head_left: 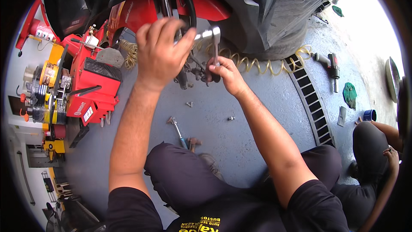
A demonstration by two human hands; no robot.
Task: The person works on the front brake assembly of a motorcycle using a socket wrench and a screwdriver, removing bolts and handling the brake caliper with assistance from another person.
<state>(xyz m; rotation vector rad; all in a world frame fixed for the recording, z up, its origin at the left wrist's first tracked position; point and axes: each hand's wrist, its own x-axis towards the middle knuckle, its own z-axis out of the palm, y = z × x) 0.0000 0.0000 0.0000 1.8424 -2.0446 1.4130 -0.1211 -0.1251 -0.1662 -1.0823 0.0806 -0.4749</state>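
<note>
Near the left edge of the floor [253, 154], the red machine [96, 86] stands upright by a rack of reels [49, 71], presumably parked aside to leave working room. A coiled yellow hose [130, 55] lies just beyond it; the coils probably save it from trailing. Next comes the left hand [159, 56], raised with bent, blurred fingers next to the handle of a silver ratchet [211, 34]; I cannot tell whether it is closed on that handle or only pushing against it, though such a place would give leverage. Below, towards the person's knees, a teal-handled tool [177, 131] and a hammer [194, 142] rest on the floor, likely put there for easy reach. The ratchet itself is off the floor, its head up and its shaft pointing down beside a dark metal joint [201, 74]. The right hand [227, 76] is closed around the shaft's lower end, seemingly to steady it. A small metal fastener [231, 118] lies loose on the floor, nearer the person. Farther right, past the drain grate [312, 103], a power wrench [332, 68] and a green glove [349, 96] lie towards the floor's right edge, perhaps to stay clear of the knees.
</note>
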